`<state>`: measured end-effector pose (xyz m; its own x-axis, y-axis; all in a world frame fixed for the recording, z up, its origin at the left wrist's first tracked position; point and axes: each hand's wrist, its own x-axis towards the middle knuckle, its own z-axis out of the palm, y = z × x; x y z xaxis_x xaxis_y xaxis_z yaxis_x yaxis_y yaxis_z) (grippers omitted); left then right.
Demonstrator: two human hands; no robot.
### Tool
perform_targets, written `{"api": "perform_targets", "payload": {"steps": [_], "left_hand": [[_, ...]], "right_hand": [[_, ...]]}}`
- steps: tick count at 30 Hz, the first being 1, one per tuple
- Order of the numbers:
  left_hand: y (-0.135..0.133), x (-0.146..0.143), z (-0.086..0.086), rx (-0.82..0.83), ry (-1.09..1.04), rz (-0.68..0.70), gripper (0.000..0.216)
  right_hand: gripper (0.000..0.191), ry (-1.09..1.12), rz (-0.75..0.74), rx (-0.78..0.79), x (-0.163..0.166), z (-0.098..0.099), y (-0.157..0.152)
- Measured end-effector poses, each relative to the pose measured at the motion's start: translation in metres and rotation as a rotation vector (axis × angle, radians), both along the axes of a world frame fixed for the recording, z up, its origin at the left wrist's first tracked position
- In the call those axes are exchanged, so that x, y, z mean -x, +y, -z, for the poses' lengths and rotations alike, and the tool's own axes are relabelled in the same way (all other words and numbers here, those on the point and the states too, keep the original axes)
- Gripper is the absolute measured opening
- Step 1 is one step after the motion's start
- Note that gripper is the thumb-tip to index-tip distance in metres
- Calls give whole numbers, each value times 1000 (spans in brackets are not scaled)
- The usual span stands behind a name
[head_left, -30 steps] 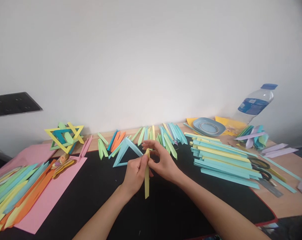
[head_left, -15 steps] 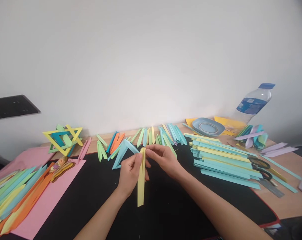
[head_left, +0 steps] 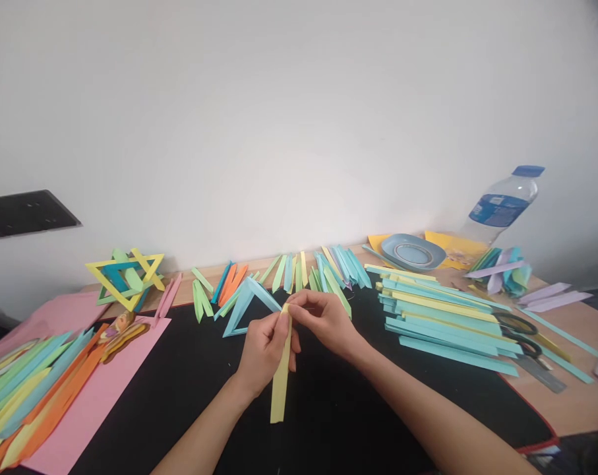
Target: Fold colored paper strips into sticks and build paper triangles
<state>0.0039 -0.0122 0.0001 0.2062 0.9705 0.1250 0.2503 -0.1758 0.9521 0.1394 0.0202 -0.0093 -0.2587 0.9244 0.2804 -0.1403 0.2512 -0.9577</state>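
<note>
A yellow paper strip [head_left: 279, 392] hangs down between my two hands over the black mat. My left hand [head_left: 265, 346] pinches it near the top, thumb in front. At its upper end the thumb and fingertips of my right hand [head_left: 323, 320] close on the paper, so the very tip is partly hidden. Just behind my left hand lies a light blue paper triangle [head_left: 237, 316]. Several folded green, blue and yellow strips [head_left: 328, 274] lie behind my right hand.
On the right, a pile of blue and yellow strips [head_left: 442, 323] lies beside scissors [head_left: 521, 333], a blue dish [head_left: 412, 252] and a bottle [head_left: 501, 204]. Leftward are a paper star [head_left: 128, 277], pink sheet [head_left: 115, 396] and coloured strips [head_left: 36, 389]. A wall stands behind.
The yellow strip and both hands have shifted slightly lower. The strip's top, which showed a folded slit before, is now pinched tighter between the fingertips.
</note>
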Motion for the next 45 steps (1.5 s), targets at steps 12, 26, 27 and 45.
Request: {"api": "perform_targets", "payload": {"steps": [12,26,27,45], "left_hand": [[-1,2,-2,72,-161,31,37],[-3,1,-5,-149,71,123,47],[-3,1,-5,-150,81,123,47],[2,0,-2,91,49,92,49]], "right_hand": [[28,194,-252,210,-9,-8,4],[17,332,-390,373,-11,-5,6],[17,335,-395,370,-11,-5,6],[31,54,-55,86,-3,-2,-1]]}}
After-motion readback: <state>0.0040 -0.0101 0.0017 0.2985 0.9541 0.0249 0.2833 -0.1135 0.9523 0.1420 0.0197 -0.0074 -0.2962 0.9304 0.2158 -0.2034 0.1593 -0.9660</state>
